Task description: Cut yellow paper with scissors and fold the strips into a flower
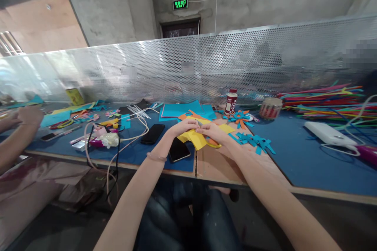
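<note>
My left hand [187, 126] and my right hand [211, 129] meet over the table with fingertips pinched close together. A small greyish bit shows between them, too small to name. Yellow sheet pieces [198, 139] lie under and around both hands; whether the fingers grip one, I cannot tell. Below my right hand rests a yellow-orange looped handle [213, 144], partly covered. An orange sheet [196, 114] and blue sheets [182, 110] are just beyond the hands. To the right lie cut blue strips [255, 141] and a blue and orange strip cluster [240, 117].
Two phones [152, 133] [179, 150] lie left of my hands. Cables [110, 160] hang over the table edge near a glue gun [112, 123]. A bottle [231, 102], a round tin [270, 108], colourful stems [324, 102] and a white device [330, 134] stand right. Another person's hands [28, 115] are far left.
</note>
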Tool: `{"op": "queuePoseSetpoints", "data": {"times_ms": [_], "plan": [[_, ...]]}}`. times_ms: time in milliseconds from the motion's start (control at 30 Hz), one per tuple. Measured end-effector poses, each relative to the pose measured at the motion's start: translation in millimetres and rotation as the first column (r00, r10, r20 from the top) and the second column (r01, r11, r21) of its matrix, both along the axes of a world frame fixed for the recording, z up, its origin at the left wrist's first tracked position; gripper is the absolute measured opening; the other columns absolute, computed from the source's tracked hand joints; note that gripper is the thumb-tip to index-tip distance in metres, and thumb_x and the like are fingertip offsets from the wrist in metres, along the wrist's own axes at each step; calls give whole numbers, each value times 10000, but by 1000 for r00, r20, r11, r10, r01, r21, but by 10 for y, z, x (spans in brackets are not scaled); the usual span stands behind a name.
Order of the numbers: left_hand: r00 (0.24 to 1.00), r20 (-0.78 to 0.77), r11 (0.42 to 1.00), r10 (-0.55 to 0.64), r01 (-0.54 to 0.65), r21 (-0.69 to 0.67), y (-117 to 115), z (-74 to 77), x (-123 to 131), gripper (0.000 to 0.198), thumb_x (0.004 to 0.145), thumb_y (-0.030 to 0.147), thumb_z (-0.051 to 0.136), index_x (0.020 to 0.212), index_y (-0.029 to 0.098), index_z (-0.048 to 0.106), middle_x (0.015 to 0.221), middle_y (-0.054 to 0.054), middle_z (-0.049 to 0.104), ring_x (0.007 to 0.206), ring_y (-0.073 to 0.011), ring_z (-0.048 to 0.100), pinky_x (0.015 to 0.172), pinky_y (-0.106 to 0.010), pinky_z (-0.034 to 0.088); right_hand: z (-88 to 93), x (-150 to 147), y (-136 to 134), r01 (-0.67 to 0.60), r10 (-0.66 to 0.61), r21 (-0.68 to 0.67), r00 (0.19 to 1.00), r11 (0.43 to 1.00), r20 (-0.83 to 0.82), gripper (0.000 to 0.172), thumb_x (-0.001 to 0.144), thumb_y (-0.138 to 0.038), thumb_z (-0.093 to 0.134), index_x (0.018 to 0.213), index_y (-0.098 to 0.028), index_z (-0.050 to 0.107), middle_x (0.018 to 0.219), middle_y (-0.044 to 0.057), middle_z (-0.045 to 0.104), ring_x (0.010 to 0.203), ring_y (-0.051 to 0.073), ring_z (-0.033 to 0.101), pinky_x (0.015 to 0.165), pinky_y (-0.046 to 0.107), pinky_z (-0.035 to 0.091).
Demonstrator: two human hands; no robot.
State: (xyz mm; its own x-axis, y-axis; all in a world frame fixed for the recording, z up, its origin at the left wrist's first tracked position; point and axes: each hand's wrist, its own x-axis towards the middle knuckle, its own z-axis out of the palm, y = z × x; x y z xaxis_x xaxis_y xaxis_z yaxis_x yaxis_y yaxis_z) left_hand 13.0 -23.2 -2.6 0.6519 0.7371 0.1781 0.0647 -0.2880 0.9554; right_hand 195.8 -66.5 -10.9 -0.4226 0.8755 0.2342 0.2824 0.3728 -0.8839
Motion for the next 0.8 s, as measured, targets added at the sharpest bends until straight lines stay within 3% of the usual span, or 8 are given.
{"op": "queuePoseSetpoints", "data": {"times_ms": [133,333,600,733,800], "plan": [[994,99,998,37,-31,-60,8,20,-38,187,642,300,641,694,131,581,638,0,567,555,-103,519,538,-219,376,39,-8,-23,-49,46,-48,997,998,-57,378,688,-501,642,689,-123,625,564,-21,526,495,75,448,457,207,347],[965,235,990,115,-91,-111,-4,46,-74,193,645,305,637,674,158,515,586,24,542,506,-100,519,503,-215,377,44,-1,-42,-127,108,-138,985,982,-134,380,732,-507,609,780,-130,611,642,47,660,561,160,628,581,295,502],[877,422,973,230,-207,-101,32,120,-162,198,636,288,620,641,165,465,603,33,493,517,-76,477,510,-200,368,13,47,-21,-148,130,-118,980,982,-148,387,742,-498,611,707,-113,613,600,70,676,576,172,658,566,267,506],[803,493,941,334,-316,-121,115,187,-369,205,684,338,545,667,181,415,622,39,456,541,-68,467,551,-188,392,-56,60,37,-93,79,-97,988,991,-136,385,747,-488,612,690,-107,621,577,84,664,536,163,638,496,247,489],[809,444,922,386,-360,-145,139,186,-401,192,665,304,562,678,180,417,634,43,450,548,-64,464,546,-179,388,-85,36,69,-28,18,-59,985,998,-172,365,782,-480,575,812,-120,622,694,90,683,584,152,642,501,239,500]]}}
